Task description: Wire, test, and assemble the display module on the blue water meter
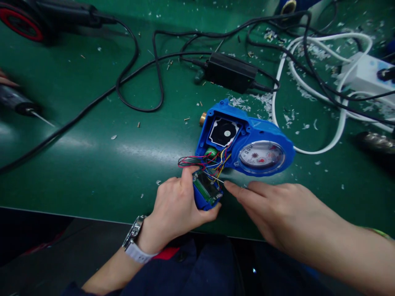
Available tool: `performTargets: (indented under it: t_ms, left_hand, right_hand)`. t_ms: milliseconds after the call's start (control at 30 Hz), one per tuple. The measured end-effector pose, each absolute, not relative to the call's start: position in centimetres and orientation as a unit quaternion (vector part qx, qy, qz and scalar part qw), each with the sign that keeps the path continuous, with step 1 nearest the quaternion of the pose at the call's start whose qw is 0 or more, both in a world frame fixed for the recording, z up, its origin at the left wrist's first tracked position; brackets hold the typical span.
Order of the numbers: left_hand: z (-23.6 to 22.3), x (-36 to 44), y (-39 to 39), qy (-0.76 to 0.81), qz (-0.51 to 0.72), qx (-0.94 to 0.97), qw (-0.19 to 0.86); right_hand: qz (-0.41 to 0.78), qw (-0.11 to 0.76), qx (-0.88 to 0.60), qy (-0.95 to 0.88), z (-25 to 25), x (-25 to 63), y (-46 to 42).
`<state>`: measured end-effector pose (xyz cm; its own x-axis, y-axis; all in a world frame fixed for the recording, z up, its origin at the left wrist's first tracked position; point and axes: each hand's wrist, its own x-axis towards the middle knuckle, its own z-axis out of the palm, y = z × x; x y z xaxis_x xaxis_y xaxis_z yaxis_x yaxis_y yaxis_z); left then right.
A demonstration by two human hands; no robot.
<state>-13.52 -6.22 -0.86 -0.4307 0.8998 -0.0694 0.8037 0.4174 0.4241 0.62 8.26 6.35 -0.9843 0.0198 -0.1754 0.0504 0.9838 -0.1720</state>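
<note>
My left hand (175, 201) grips a blue-edged circuit board module (206, 191) with a green board facing up. Coloured wires (200, 161) run from it into an open blue water meter housing (247, 137), which lies on the green mat with its round dial (261, 157) showing. A black rotor disc (225, 132) sits in the housing's open bay. My right hand (271, 209) reaches in from the right, its fingertips pinching a thin pale wire (214, 177) at the module's edge.
A brass pipe end (203, 119) juts from the housing. Black cables, a black power adapter (231, 72), a white cable (308, 144) and a white power strip (367, 74) lie behind, among plastic shavings. At far left, a blurred hand (4, 80) holds a pointed black tool (18, 100).
</note>
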Motion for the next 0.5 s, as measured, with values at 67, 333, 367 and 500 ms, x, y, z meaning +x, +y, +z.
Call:
performTargets:
  t_ms: [67,333,367,500]
  left_hand:
    - [-0.9,-13.6,-6.2,0.827,0.167,0.517,0.146]
    - [-0.8,-13.8,-6.1,0.830,0.136,0.514,0.171]
    - [-0.7,-13.8,-6.1,0.831,0.130,0.513,0.171]
    - [-0.8,-13.7,-6.1,0.835,0.127,0.509,0.168]
  right_hand:
    - [-0.012,0.073,-0.040,0.996,6.7,0.4,8.2]
    - [-0.198,0.131,0.100,0.966,6.8,-1.2,8.9]
    - [-0.214,0.145,0.106,0.960,6.8,-1.4,9.2]
    - [-0.117,0.135,0.017,0.984,6.9,-1.1,9.5]
